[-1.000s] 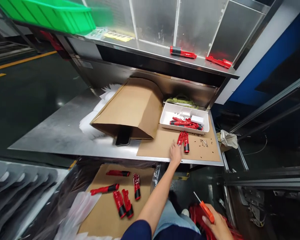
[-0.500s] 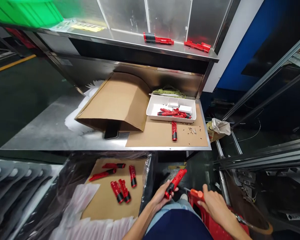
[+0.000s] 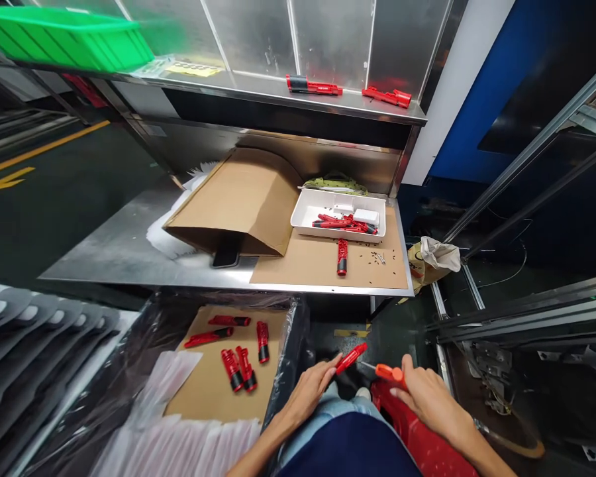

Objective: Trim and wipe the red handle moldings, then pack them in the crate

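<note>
My left hand (image 3: 312, 391) is closed round the lower end of a red plastic housing (image 3: 351, 358), held tilted above my lap with its far end pointing up and right. The back of the hand faces me and hides the near end of the part. In my right hand (image 3: 424, 394) is a screwdriver (image 3: 390, 373) with an orange handle, its fingers wrapped round the grip. The thin metal shaft points left toward the red housing; whether its tip touches the part I cannot tell.
Several red-and-black housings (image 3: 263, 342) lie on cardboard (image 3: 206, 384) in a plastic-lined box at lower left. On the metal bench (image 3: 99, 258) stand a white tray (image 3: 305, 228) of red parts, a cardboard box (image 3: 238, 199), and small screws. A shelf behind holds a green crate (image 3: 74, 43).
My left hand has turned over with the red housing, so its black end no longer shows. The screwdriver's shaft is now plainer to see. The view has shifted slightly.
</note>
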The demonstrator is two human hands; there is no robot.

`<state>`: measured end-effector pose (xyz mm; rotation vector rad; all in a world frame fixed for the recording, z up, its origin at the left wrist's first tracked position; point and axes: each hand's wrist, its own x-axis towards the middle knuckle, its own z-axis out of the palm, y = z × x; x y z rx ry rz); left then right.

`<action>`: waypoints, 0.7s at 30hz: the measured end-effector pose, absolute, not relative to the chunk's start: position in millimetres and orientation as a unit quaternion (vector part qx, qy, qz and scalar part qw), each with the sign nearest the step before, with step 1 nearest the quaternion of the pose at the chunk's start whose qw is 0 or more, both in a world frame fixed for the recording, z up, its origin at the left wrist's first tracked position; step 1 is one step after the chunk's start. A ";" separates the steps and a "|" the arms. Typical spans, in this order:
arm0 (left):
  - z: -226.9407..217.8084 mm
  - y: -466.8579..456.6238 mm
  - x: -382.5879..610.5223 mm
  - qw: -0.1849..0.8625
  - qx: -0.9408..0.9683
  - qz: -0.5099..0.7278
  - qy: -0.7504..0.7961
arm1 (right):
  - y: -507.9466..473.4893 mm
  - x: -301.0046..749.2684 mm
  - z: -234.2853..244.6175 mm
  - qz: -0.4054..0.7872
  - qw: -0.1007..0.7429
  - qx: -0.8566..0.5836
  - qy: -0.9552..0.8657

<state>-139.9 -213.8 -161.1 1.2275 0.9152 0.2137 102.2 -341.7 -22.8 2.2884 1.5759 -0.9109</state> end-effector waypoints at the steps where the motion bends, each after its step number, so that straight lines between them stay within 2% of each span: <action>1: -160.7 -213.2 -141.0 0.736 0.527 0.095 0.413 | -342.8 106.8 -21.8 -0.310 0.105 0.779 0.534; 7: -168.9 -205.2 -139.9 0.857 0.305 0.058 0.412 | -364.1 107.3 -18.2 -0.332 0.083 0.763 0.549; 12: -172.0 -200.8 -131.3 0.911 0.142 0.048 0.385 | -376.4 99.1 -26.5 -0.336 0.056 0.755 0.561; 17: -168.6 -200.2 -129.1 0.925 0.087 0.037 0.367 | -369.4 113.2 -31.6 -0.309 0.050 0.784 0.536; 21: -165.4 -195.9 -141.7 0.911 0.119 0.043 0.393 | -365.9 122.0 -40.5 -0.320 0.005 0.766 0.557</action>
